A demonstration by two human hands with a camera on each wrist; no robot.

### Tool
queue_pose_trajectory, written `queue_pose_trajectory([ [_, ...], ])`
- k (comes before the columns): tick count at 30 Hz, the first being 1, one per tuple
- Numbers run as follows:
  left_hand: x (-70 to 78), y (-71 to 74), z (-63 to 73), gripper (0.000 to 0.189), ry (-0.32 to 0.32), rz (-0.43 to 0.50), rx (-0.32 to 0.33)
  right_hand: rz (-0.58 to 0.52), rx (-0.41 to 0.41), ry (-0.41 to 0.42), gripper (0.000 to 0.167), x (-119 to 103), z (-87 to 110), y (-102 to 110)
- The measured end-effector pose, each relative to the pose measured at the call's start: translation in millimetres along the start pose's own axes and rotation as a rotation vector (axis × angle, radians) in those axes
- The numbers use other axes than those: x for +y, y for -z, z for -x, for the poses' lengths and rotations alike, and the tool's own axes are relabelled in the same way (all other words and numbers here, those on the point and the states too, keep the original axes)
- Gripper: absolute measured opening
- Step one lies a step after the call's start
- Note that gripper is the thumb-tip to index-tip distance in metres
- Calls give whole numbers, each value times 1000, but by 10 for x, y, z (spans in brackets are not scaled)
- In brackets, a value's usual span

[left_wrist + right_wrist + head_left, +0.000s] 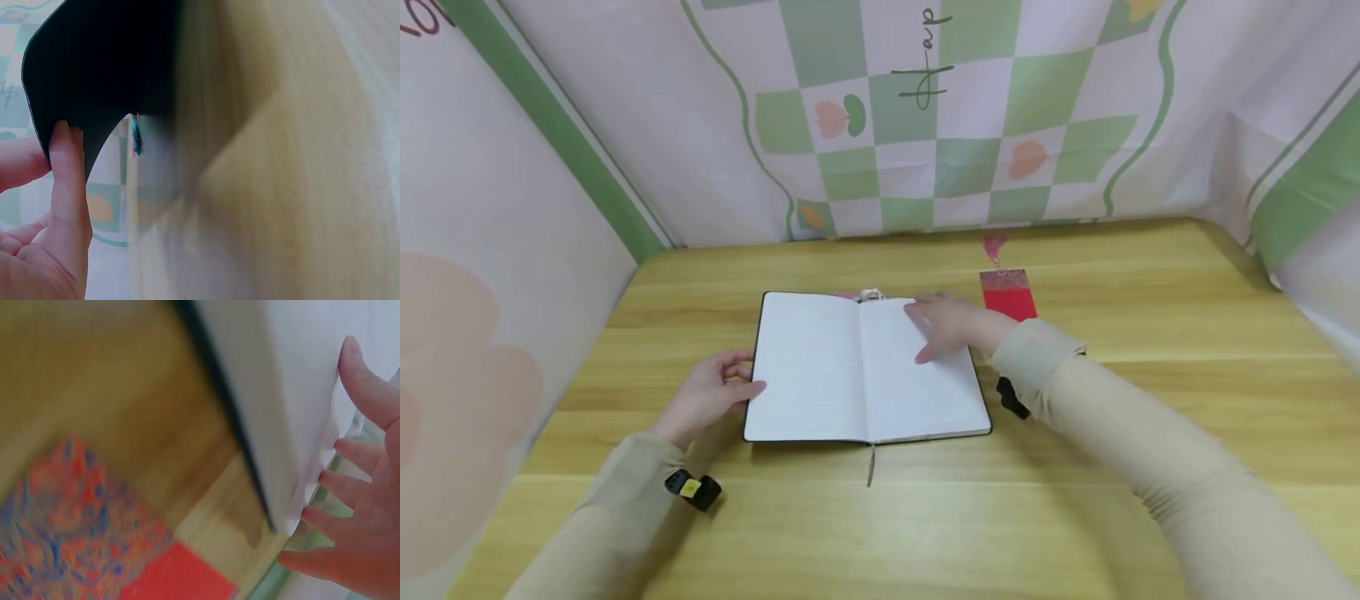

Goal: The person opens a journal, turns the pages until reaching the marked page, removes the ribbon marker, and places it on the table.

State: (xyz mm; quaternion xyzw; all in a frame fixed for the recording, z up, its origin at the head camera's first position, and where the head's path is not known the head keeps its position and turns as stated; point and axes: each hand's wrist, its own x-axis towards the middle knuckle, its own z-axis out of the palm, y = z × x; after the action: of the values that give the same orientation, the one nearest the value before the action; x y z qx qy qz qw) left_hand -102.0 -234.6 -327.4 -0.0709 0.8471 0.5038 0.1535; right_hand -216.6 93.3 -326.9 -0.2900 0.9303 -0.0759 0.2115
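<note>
An open lined notebook (808, 367) with a black cover (100, 69) lies on the wooden table, its two visible pages blank. My left hand (703, 398) pinches the notebook's left edge, thumb over the page and fingers beneath; in the left wrist view that side of the cover is lifted. Fingers spread, my right hand (949, 322) touches the upper part of the right page, its fingertips right at the top edge in the right wrist view. A thin ribbon marker (871, 468) hangs from the bottom of the spine.
Right of the notebook, a red patterned card (1009, 300) with a pink tassel (994, 247) lies partly behind my right forearm. A small white and pink item (871, 294) peeks out behind the notebook's top edge. A printed curtain (955, 167) borders the table's far side.
</note>
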Motion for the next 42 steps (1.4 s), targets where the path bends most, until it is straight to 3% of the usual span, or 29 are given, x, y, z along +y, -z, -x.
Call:
queue_pose_trajectory([
  [7,14,3,8,57,-7,-30,13,16,16,-76,90,191,-116,97],
  [13,37,-7,-4,56,-11,-53,29,-14,23,-133,88,195,-123,126],
  [23,46,-3,3,56,-10,-47,29,109,219,-71,73,93,-28,28],
  [29,36,-10,1,57,-5,-40,24,-32,303,2,61,59,102,-74],
  [35,42,-14,5,57,2,-54,27,-132,320,61,51,54,238,-112],
  [42,53,-16,11,56,-2,-66,32,-387,314,-2,50,108,368,-84],
])
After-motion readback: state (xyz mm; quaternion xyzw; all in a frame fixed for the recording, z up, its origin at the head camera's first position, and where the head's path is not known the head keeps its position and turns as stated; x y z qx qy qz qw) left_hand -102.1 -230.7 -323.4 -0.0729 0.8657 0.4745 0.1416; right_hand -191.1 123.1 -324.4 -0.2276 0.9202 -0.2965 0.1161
